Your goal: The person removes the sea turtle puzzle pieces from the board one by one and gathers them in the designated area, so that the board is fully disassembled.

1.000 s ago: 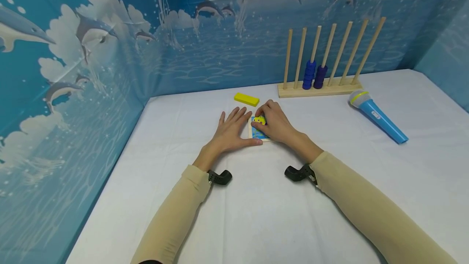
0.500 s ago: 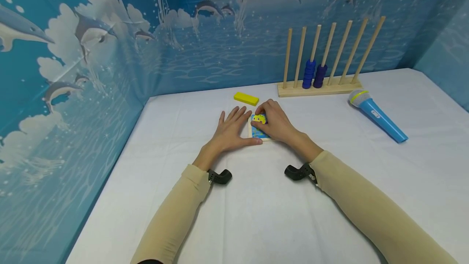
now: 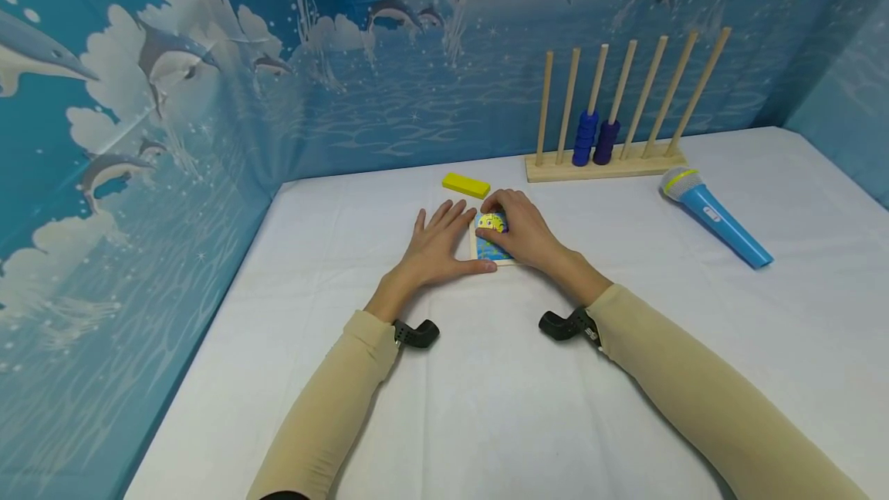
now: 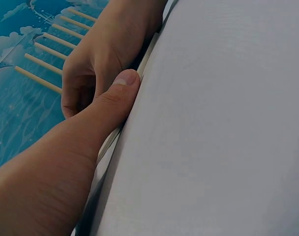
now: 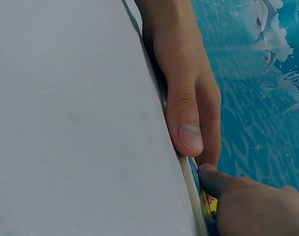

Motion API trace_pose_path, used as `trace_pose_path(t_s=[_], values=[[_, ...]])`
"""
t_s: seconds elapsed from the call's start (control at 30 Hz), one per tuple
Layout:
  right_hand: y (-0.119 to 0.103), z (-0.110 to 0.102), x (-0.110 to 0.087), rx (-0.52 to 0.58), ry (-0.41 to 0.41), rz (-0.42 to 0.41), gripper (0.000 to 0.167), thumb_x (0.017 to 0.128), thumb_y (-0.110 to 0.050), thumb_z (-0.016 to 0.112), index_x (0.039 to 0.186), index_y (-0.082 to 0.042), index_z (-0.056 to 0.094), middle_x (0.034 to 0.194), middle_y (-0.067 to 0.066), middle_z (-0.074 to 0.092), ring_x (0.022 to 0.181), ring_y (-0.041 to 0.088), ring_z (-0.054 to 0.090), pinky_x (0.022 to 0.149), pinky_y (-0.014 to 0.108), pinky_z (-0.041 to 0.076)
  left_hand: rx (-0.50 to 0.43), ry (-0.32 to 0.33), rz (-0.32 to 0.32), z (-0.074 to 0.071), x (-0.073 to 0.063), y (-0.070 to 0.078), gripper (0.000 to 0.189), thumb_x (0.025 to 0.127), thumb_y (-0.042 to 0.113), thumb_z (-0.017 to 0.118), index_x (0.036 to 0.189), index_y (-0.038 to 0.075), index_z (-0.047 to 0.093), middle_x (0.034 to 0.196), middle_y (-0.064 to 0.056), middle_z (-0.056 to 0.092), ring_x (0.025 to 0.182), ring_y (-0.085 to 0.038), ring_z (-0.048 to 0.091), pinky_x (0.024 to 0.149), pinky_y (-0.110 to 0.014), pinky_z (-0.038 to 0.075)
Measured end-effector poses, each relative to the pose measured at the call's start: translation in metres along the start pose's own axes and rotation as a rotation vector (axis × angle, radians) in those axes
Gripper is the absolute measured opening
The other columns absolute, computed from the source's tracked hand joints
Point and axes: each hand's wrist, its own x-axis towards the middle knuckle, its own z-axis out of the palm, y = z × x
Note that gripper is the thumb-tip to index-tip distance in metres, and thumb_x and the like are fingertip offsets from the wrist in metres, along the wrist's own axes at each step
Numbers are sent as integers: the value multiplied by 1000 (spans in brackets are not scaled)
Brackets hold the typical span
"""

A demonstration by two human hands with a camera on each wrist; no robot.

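Note:
A small flat wooden picture puzzle [image 3: 491, 251] lies on the table, blue with a yellow cartoon figure [image 3: 491, 222]. My left hand [image 3: 435, 251] lies spread with straight fingers along its left side. In both wrist views the left thumb [image 4: 125, 77] meets the board's near edge [image 5: 191, 194]. My right hand [image 3: 524, 231] comes over the board from the right with bent fingers. Its thumb and index finger grip a yellow puzzle piece at the figure, and this hand hides the board's right part.
Behind the hands lies a yellow block [image 3: 466, 185]. At the back right stands a wooden peg rack [image 3: 604, 170] with blue rings [image 3: 586, 139] and dark purple rings [image 3: 606, 142]. A blue toy microphone [image 3: 725, 226] lies farther right. Dolphin-print cloth [image 3: 389, 99] surrounds the table.
The right index fingertip has shifted slightly away toward the board's far edge, and more of the yellow face shows. The left hand stays in place.

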Motion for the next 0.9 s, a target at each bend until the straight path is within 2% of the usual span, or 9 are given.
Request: trace_pose_path(t_s=[0.23,0.5,0.7,0.9], values=[[0,-1,-2,18,6,1,27,103,-12,67,127,-1,71,125,17,69,123,35,56,113,54,41,1,-3,-2,0,0,0,108,85,80,66,169,25,26,178,-1,16,166,-24,5,130,-63,-5],[-2,-2,-3,31,51,-18,23,100,-12,73,121,-4,74,121,14,68,119,33,55,109,55,42,9,0,-1,1,0,0,108,86,80,65,169,25,26,178,-1,17,166,-25,5,130,-64,-4],[-1,-1,-3,-35,107,-18,20,97,-17,77,115,-8,77,116,13,63,109,32,50,99,49,42,19,5,4,1,0,0,108,86,79,66,169,25,26,178,-1,17,166,-25,6,130,-64,-3],[-1,-3,-4,-53,120,4,20,97,-19,79,114,-9,78,111,14,61,105,31,49,93,47,42,18,0,0,0,-1,2,107,86,79,66,169,25,26,178,0,17,166,-24,5,130,-64,-3]])
